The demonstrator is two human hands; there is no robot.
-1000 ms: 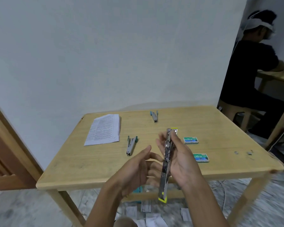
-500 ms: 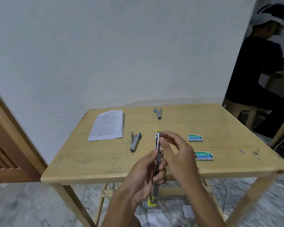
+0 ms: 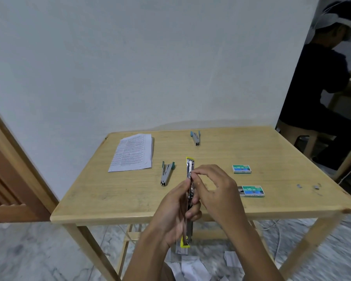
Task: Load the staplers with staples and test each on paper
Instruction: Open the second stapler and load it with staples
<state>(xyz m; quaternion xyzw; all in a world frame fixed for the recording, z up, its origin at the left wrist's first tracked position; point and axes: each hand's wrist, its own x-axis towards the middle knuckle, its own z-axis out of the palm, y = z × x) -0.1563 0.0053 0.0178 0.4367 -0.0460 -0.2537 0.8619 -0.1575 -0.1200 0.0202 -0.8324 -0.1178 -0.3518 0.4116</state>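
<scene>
I see the left hand [image 3: 175,216] wrapped around the lower half of the yellow stapler [image 3: 189,173], fingers clamped on its body; the stapler is held in the air above the near edge of the table [image 3: 130,199], opened out long, its metal magazine pointing away from me and its yellow end [image 3: 185,244] hanging below the table edge. The right hand [image 3: 215,189] sits just beside it on the right; thumb and forefinger are pinched together against the metal channel near its middle; what they pinch is too small to tell; the other fingers curl loosely.

On the table, a grey stapler with teal trim [image 3: 166,173] lies left of the hands, apart from them; a second grey stapler [image 3: 196,137] lies near the far edge. A stack of printed paper [image 3: 133,153] rests at the far left. Two green staple boxes lie right of the hands: the far box [image 3: 241,168] is closed; the near box [image 3: 252,191] has its tray slid partly out to the left. Two small metal bits [image 3: 308,186] lie near the right edge.

Paper scraps [image 3: 190,264] litter the floor under the table; a second person in dark clothing [image 3: 322,88] sits at another table at far right.
</scene>
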